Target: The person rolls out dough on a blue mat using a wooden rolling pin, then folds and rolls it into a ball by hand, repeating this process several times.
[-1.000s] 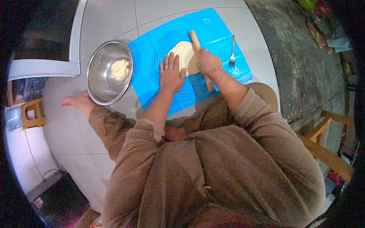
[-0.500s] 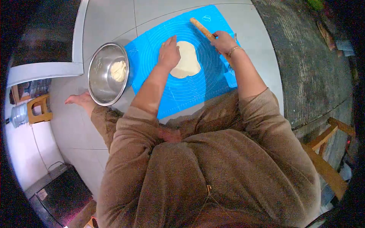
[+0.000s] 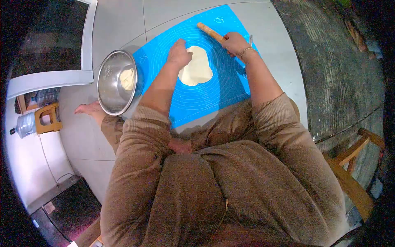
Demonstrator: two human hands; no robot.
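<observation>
A flat sheet of pale dough (image 3: 198,68) lies on a blue silicone mat (image 3: 193,103) printed with white rings. At the dough's left edge rests my left hand (image 3: 179,55), fingers stretched forward and thumb toward the dough. My right hand (image 3: 235,44) is wrapped round a wooden rolling pin (image 3: 210,32), which slants over the mat's upper right, apart from the dough. The pin's lower part is mostly hidden by that hand and wrist. Beyond the right wrist a small grey object (image 3: 250,40), too small to name, sits by the mat's edge.
Left of the mat stands a steel bowl (image 3: 109,84) holding a lump of dough (image 3: 127,79). My bare foot (image 3: 90,110) is beside it on the tiled floor (image 3: 86,140). Further left are a yellow stool (image 3: 48,118) and a water bottle (image 3: 25,125). Dark wooden boards (image 3: 325,74) run along the right.
The view has shifted slightly. My right hand has brought the rolling pin a little left and nearer to me. My left hand stays at the dough's left edge.
</observation>
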